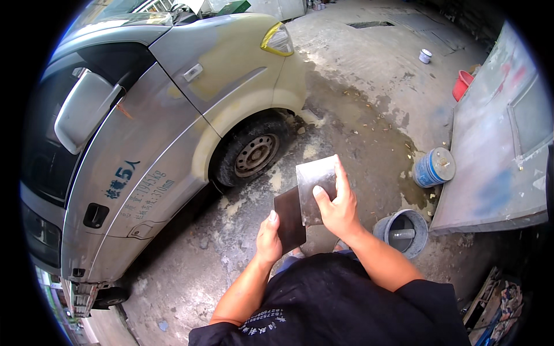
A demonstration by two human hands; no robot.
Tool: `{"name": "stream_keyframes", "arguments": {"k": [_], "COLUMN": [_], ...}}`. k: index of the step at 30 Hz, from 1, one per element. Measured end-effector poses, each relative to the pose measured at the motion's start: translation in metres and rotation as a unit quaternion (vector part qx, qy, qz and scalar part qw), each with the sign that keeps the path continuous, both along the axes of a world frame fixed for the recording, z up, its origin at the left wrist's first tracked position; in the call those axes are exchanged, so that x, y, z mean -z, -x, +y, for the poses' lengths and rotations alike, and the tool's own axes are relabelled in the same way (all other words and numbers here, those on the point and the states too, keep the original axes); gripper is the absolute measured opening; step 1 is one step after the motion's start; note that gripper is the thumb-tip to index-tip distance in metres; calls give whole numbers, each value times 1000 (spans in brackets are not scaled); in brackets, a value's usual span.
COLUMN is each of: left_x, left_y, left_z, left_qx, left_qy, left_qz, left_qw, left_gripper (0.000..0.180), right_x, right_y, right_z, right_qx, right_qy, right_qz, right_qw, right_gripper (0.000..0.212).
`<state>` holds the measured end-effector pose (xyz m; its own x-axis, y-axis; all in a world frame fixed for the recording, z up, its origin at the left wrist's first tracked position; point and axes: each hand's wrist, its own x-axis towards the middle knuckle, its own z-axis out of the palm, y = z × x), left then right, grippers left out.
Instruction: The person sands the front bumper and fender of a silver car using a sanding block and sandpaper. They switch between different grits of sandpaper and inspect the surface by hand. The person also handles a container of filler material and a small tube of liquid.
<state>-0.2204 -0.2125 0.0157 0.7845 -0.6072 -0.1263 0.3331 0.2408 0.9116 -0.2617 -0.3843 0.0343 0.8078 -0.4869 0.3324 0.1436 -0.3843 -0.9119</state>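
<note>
two at once: gripping dark plate (pixel 290 224) in left hand (pixel 268 241), silver plate (pixel 315 176) in right hand (pixel 340 211).
pinched between thumbs in front and fingers behind, barely parted; overlapping in view, can't tell if touching. seemingly partway along, judging by cream-coated van fender (pixel 248 49) beyond the fingers to the left, perhaps leaving grey areas (pixel 179 49) to cover.

Bold blue characters with a numeral (pixel 122 180) are painted on the van's silver door (pixel 161 118), set back from its front edge. Thinner teal lines of characters, digits and unit letters (pixel 147 193) are placed nearer the door's lower edge. White characters and digits (pixel 265 322) are printed, partly in an arc, on the black shirt (pixel 363 300).
</note>
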Motion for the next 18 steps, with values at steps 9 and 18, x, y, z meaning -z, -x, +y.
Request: {"name": "stream_keyframes", "arguments": {"k": [9, 18], "left_x": [-10, -14], "left_y": [-13, -23], "left_z": [16, 17], "left_qx": [141, 220], "left_qy": [43, -129], "left_qz": [157, -30], "left_qw": [976, 966], "left_gripper": [63, 32], "right_x": [7, -28], "right_y": [-19, -15], "right_z": [-63, -31], "right_qx": [81, -310], "right_qy": [9, 139], "right_qz": [-112, 44], "right_qw": [990, 939], "right_gripper": [56, 24]}}
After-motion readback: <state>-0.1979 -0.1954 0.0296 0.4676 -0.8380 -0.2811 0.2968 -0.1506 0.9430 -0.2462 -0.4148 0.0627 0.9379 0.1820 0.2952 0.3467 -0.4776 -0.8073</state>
